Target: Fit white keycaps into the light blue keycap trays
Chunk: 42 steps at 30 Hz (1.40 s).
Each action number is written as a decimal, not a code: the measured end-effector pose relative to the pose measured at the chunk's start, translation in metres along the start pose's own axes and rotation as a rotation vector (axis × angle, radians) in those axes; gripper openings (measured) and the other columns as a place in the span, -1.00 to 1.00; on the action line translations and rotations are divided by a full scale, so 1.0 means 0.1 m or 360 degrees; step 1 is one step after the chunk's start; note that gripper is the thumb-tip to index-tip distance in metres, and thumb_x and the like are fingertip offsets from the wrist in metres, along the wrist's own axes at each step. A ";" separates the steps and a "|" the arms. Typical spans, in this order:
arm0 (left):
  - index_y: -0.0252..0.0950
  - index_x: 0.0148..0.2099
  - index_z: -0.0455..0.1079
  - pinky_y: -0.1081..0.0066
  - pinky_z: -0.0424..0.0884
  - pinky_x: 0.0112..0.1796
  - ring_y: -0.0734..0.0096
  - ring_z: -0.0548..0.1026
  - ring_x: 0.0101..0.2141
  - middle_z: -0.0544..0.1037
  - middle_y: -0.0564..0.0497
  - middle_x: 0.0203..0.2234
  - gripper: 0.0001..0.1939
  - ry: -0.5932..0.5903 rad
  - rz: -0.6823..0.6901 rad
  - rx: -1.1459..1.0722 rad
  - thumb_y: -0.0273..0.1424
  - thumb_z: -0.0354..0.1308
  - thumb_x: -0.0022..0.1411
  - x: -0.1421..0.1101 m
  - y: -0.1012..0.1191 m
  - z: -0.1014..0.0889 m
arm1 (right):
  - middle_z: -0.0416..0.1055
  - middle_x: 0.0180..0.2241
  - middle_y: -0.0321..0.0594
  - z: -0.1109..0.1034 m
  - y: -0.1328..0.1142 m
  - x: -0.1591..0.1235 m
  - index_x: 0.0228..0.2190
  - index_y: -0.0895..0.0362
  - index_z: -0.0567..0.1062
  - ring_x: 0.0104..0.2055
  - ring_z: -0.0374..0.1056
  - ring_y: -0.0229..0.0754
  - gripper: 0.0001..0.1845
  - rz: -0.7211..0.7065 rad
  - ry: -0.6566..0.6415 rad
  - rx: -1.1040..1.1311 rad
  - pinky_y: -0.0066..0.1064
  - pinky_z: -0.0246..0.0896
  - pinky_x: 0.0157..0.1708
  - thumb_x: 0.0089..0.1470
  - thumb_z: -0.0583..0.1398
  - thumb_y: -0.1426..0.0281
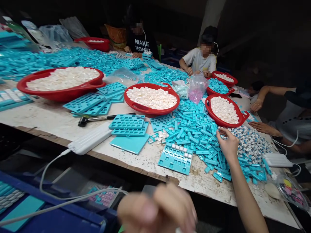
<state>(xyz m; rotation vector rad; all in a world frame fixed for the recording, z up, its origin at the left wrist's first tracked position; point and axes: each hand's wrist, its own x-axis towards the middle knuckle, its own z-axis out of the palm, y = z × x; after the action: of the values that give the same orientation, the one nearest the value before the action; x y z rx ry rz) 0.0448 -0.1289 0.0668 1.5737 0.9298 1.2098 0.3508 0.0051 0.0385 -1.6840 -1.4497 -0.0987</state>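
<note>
Head view, and it's the right hand (230, 145) out over the table (145, 163), its fingers (227, 132) bent round toward the thumb with a gap between; whether a small part sits at the tips, I can't tell. It hangs where a heap of blue pieces (191, 132) meets a spread of small speckled parts (252, 142), near a red bowl (217, 119) of white caps.

Down in the foreground, the left hand (157, 207) is a blur, fingers folded in; what it holds, if anything, can't be made out.

Between the hands, near the table's edge, lies the blue tray (173, 162), a few white caps on its far side! Left of it, a flat blue panel (130, 143) and stacked trays (127, 121). Off to the right, a co-worker's hand (266, 128) reaches in by the speckled parts.
</note>
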 end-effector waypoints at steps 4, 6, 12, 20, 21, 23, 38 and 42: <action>-0.12 -0.09 0.35 0.10 0.40 -0.03 0.16 0.44 -0.10 0.47 -0.06 -0.21 -0.78 0.0418 0.0192 0.0120 -0.19 -0.05 0.40 0.58 -0.29 -0.13 | 0.60 -0.32 -0.19 0.08 -0.39 -0.17 -0.27 0.12 0.58 -0.28 0.52 -0.10 -0.74 0.0000 -0.0240 0.0404 -0.32 0.38 -0.20 0.15 0.23 0.20; -0.19 -0.10 0.36 0.10 0.32 0.06 0.15 0.40 -0.02 0.46 -0.08 -0.15 -0.84 0.0269 0.0177 0.0502 -0.26 0.04 0.39 0.83 -0.55 -0.26 | 0.59 -0.30 -0.20 0.15 -0.60 -0.33 -0.29 0.10 0.59 -0.28 0.50 -0.13 -0.78 -0.0052 -0.0452 0.0541 -0.35 0.36 -0.26 0.15 0.25 0.22; -0.13 0.12 0.38 -0.04 0.04 0.25 0.13 0.30 0.16 0.48 -0.04 0.06 -0.71 -0.0275 0.0262 0.0989 -0.37 0.08 0.38 1.02 -1.04 -0.44 | 0.53 -0.32 -0.22 0.39 -0.90 -0.81 -0.24 0.07 0.59 -0.32 0.45 -0.17 -0.87 -0.0263 -0.0992 0.0624 -0.37 0.35 -0.29 0.20 0.23 0.34; -0.13 0.03 0.49 0.17 0.37 0.03 0.18 0.48 -0.04 0.57 -0.05 -0.11 -0.76 -0.0463 0.0188 0.0850 -0.30 0.09 0.40 0.90 -0.99 -0.52 | 0.50 -0.31 -0.27 0.32 -0.87 -0.80 -0.28 0.00 0.62 -0.19 0.42 -0.13 -0.90 -0.0341 -0.1106 0.0310 -0.31 0.33 -0.16 0.12 0.32 0.43; -0.13 0.04 0.49 0.17 0.39 0.02 0.18 0.48 -0.04 0.57 -0.05 -0.11 -0.76 -0.0468 0.0172 0.0824 -0.29 0.08 0.40 0.87 -0.99 -0.53 | 0.50 -0.32 -0.28 0.31 -0.88 -0.80 -0.28 0.00 0.62 -0.20 0.42 -0.14 -0.89 -0.0339 -0.1142 0.0276 -0.32 0.32 -0.16 0.12 0.33 0.44; -0.14 0.05 0.49 0.20 0.41 0.00 0.20 0.48 -0.04 0.56 -0.06 -0.11 -0.75 -0.0443 0.0152 0.0763 -0.30 0.07 0.41 0.84 -1.01 -0.54 | 0.49 -0.34 -0.28 0.30 -0.88 -0.80 -0.26 0.00 0.63 -0.22 0.41 -0.13 -0.87 -0.0339 -0.1196 0.0213 -0.31 0.30 -0.16 0.12 0.32 0.45; -0.15 0.04 0.49 0.17 0.42 0.02 0.19 0.47 -0.02 0.54 -0.08 -0.10 -0.75 -0.0427 0.0061 0.0637 -0.26 0.08 0.41 0.89 -1.08 -0.51 | 0.49 -0.33 -0.21 0.33 -0.79 -0.82 -0.18 0.05 0.59 -0.23 0.43 -0.14 -0.80 -0.0527 -0.1124 0.0278 -0.30 0.33 -0.17 0.31 0.14 0.37; -0.14 0.05 0.47 0.19 0.41 0.03 0.20 0.46 -0.01 0.53 -0.07 -0.09 -0.75 -0.0426 0.0042 0.0605 -0.26 0.07 0.42 0.88 -1.09 -0.50 | 0.47 -0.34 -0.21 0.35 -0.79 -0.87 -0.20 0.06 0.58 -0.24 0.43 -0.14 -0.78 -0.0468 -0.1091 0.0296 -0.30 0.32 -0.19 0.33 0.12 0.34</action>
<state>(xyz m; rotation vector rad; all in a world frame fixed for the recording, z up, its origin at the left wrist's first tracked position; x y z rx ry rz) 0.0133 -0.0037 -0.0070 1.9960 1.0029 0.8421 0.2419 -0.0442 0.0111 -1.3970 -2.1301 0.4836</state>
